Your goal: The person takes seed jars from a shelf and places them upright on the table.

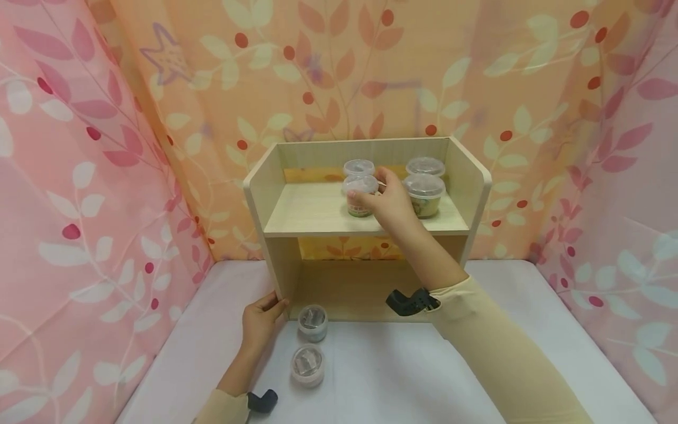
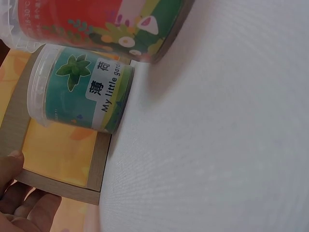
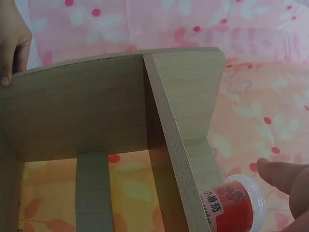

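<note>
My left hand (image 1: pixel 259 321) grips the front edge of the left side panel of a pale wooden two-tier shelf (image 1: pixel 346 234), thumb on one face and fingers on the other. At the upper tier my right hand (image 1: pixel 389 197) is around a clear-lidded tub (image 1: pixel 359 206) with a red label (image 3: pixel 231 209). That tub stands on the board; in the right wrist view the straight thumb (image 3: pixel 280 176) sits off its lid. Two more lidded tubs, one with a green mint label (image 2: pixel 77 92), one with a red label (image 2: pixel 96 24), stand on the table near my left hand.
Behind the red-labelled tub is another clear-lidded tub (image 1: pixel 359 167). Right of my hand stand a wider tub (image 1: pixel 425 197) and one behind it (image 1: pixel 425 165). A white cloth (image 1: pixel 402 377) covers the table; flowered curtains (image 1: pixel 339 70) hang around it.
</note>
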{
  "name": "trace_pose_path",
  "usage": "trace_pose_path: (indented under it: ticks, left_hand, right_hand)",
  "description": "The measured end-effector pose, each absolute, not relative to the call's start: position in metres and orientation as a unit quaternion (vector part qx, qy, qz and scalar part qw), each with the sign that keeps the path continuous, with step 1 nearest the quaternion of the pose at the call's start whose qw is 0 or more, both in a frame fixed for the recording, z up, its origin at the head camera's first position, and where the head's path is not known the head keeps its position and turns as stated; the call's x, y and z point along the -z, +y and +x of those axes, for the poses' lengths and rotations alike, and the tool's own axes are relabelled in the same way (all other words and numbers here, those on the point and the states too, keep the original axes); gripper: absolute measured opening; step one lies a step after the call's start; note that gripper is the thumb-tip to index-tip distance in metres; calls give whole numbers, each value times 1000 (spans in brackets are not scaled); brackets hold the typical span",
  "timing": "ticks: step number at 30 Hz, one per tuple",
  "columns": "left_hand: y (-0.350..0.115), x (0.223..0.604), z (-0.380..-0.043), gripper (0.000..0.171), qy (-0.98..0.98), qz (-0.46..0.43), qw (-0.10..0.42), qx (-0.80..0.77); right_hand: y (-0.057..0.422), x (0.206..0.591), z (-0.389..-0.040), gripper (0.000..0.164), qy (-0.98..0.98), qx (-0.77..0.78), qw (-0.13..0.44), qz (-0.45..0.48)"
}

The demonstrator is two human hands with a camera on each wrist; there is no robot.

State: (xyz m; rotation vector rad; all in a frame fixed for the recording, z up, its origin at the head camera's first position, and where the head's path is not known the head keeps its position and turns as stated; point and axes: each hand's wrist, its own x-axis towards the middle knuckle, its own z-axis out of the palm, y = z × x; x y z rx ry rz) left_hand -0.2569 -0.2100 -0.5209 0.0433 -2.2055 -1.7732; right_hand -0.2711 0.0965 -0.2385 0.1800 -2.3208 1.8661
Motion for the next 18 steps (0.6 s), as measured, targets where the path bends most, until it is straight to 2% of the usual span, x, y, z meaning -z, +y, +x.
trace_pose_path:
  ticks: [18]
  left_hand:
    - [-212, 522, -257, 35, -768, 7, 152, 622]
  right_hand:
    - [89, 237, -280, 85, -800, -591, 103, 35]
